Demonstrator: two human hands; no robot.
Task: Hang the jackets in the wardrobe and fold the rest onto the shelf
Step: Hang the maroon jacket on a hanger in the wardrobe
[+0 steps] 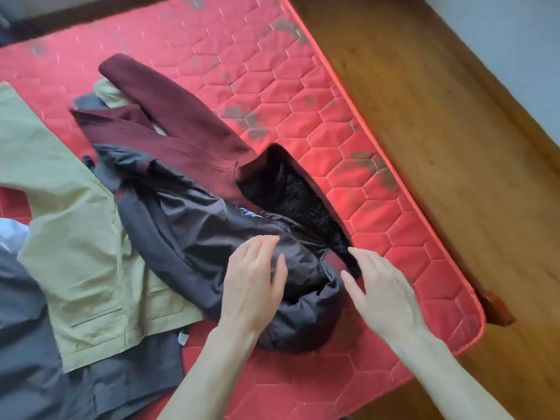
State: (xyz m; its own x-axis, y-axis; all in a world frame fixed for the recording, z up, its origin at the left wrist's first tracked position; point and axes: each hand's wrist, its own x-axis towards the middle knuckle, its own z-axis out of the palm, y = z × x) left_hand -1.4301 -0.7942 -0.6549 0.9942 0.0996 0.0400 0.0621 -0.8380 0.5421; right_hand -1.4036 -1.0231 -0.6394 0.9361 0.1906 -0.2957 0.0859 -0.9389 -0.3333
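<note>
A pile of clothes lies on a red quilted mattress [378, 207]. On top is a maroon jacket [181, 125] with a dark shiny lining [194, 225] and a black fleecy inside [291, 195]. My left hand [254, 283] rests with straight fingers on the lining. Just to its right, my right hand [385, 292] hovers with its fingers spread, the fingertips at the black fleecy edge. A pale khaki garment [75, 237] lies left of the jacket, over dark grey clothes [36, 359]. No wardrobe or shelf is in view.
The mattress sits on a brown wooden bed frame [454, 147] that runs along its right side. A pale wall or floor shows at the top right corner. A white cloth [12, 234] peeks out at the left edge.
</note>
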